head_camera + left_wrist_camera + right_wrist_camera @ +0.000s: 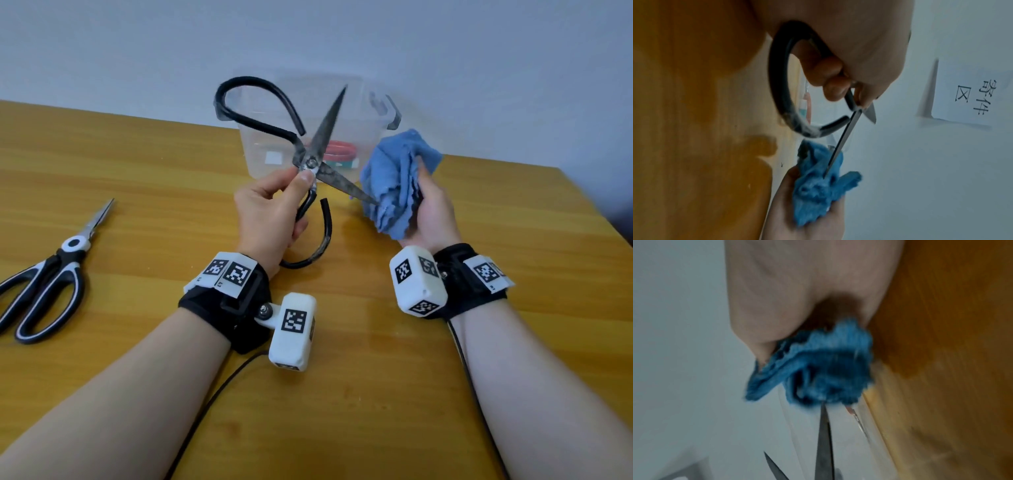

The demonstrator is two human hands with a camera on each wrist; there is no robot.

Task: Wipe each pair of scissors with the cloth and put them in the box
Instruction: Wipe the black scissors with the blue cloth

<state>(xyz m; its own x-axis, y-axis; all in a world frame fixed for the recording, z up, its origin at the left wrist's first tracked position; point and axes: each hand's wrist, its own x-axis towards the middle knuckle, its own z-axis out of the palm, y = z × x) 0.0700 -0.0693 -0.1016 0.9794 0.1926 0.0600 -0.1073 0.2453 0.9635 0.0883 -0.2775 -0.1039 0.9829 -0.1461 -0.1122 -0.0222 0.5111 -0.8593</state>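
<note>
Two hands worked above the table [137, 164]: the left hand [270, 212] gripped the open black scissors [310, 161] by one handle, the right hand [433, 212] clutched the cloth [394, 178] (bunched) against one blade tip, the box [260, 144] just behind.

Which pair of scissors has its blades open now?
The black loop-handled scissors in the left hand: their blades spread wide, one tip in the blue cloth. The black-and-white scissors on the table are closed.
</note>
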